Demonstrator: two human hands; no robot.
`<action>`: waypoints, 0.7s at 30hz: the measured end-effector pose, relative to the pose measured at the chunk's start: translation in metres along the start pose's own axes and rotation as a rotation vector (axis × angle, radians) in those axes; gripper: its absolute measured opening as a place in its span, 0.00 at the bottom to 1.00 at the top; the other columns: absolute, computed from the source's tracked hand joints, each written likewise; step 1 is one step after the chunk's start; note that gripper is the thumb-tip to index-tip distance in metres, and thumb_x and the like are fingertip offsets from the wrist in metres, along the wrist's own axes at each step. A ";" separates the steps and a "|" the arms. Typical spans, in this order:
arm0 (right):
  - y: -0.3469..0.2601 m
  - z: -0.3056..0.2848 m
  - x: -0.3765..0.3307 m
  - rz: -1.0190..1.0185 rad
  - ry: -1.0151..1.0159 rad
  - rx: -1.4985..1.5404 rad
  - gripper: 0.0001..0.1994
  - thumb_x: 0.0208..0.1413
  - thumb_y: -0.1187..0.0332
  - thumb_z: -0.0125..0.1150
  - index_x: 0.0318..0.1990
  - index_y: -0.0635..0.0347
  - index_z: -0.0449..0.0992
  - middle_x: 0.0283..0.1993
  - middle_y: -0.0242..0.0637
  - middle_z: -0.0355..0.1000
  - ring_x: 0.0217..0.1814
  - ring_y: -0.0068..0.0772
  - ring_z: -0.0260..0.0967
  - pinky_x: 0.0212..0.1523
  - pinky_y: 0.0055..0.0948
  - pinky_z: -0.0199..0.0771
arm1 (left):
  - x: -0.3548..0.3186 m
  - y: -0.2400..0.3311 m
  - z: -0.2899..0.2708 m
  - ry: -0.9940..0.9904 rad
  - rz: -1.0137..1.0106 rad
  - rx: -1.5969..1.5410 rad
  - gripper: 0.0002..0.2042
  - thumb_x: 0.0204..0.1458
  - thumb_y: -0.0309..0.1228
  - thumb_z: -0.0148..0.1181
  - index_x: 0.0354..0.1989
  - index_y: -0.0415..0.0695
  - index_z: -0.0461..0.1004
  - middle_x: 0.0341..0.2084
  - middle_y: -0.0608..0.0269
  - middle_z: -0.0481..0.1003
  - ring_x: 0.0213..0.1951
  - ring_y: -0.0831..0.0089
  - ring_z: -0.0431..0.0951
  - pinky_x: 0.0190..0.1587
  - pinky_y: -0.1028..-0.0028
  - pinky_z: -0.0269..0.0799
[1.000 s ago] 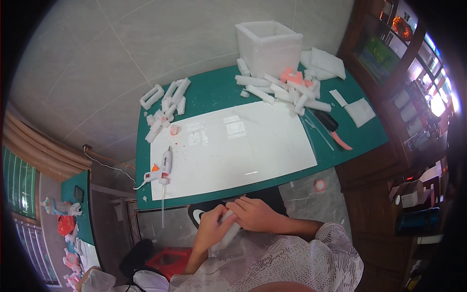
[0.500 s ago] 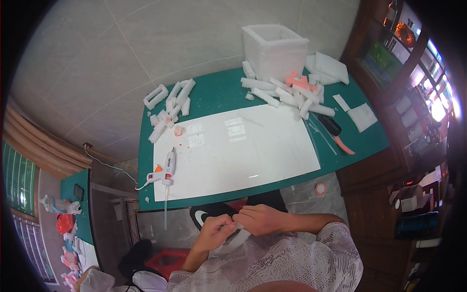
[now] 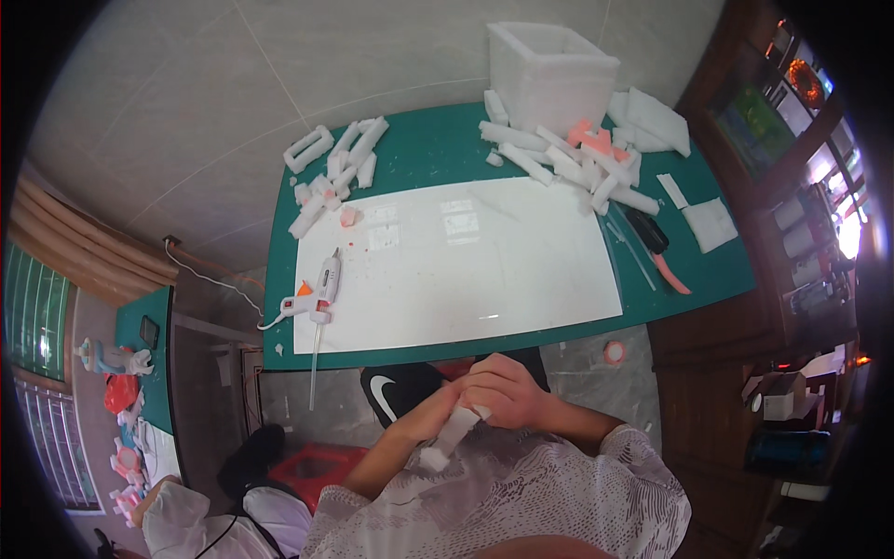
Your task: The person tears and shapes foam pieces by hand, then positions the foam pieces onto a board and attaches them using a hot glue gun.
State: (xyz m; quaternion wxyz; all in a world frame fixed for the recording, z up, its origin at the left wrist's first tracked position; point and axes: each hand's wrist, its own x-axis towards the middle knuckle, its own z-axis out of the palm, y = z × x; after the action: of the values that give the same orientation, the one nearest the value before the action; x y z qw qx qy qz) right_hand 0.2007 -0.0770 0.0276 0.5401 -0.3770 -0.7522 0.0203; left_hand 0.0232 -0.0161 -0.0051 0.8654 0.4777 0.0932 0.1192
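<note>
Over my lap, in front of the table's near edge, both hands are drawn together around a white foam strip (image 3: 455, 430). Its lower end hangs out below the fingers, towards my shirt. My right hand (image 3: 507, 391) is curled closed over the strip's upper part. Pressed up against it from the left is my left hand (image 3: 436, 411), its fingers closed and partly hidden behind the strip and the other hand. On the white board (image 3: 466, 270) at the left lies a glue gun (image 3: 323, 287), a clear glue stick (image 3: 315, 368) poking out past the table edge.
White foam bars (image 3: 549, 158) and pink scraps (image 3: 596, 140) are heaped before a foam box (image 3: 554, 79) at the back right. A black-and-pink tool (image 3: 655, 247) rests at the right. More foam pieces (image 3: 326, 186) lie far left. Someone in white (image 3: 214, 522) sits at lower left.
My hands have shifted a little, and the foam strip now shows more fully below them. The table appears higher in view. Glue gun and foam heaps keep their places on it.
</note>
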 end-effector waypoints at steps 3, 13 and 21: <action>-0.006 -0.004 0.002 -0.038 0.013 0.072 0.07 0.51 0.77 0.61 0.37 0.63 0.71 0.36 0.41 0.71 0.35 0.45 0.70 0.37 0.38 0.74 | 0.005 0.043 0.009 -0.135 -0.119 0.345 0.22 0.64 0.47 0.44 0.55 0.40 0.65 0.39 0.59 0.73 0.42 0.68 0.75 0.46 0.69 0.69; -0.032 -0.051 -0.034 0.517 0.300 0.978 0.05 0.59 0.71 0.55 0.34 0.62 0.68 0.29 0.45 0.72 0.34 0.42 0.69 0.37 0.38 0.70 | -0.029 0.042 0.014 -0.201 -0.269 0.821 0.13 0.63 0.39 0.49 0.43 0.41 0.69 0.27 0.49 0.75 0.32 0.50 0.78 0.33 0.63 0.71; -0.019 -0.003 -0.021 0.773 -0.545 0.520 0.15 0.49 0.64 0.69 0.38 0.63 0.73 0.32 0.41 0.72 0.28 0.33 0.72 0.32 0.30 0.72 | -0.034 -0.028 -0.028 0.543 -0.246 0.768 0.15 0.64 0.41 0.48 0.41 0.40 0.69 0.30 0.59 0.72 0.35 0.76 0.70 0.39 0.71 0.69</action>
State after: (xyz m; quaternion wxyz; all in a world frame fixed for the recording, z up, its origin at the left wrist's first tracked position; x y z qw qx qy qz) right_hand 0.1957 -0.1041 0.0201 0.3540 -0.4610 -0.6418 0.5003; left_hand -0.0140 -0.0182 -0.0418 0.5788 0.6995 0.4087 0.0932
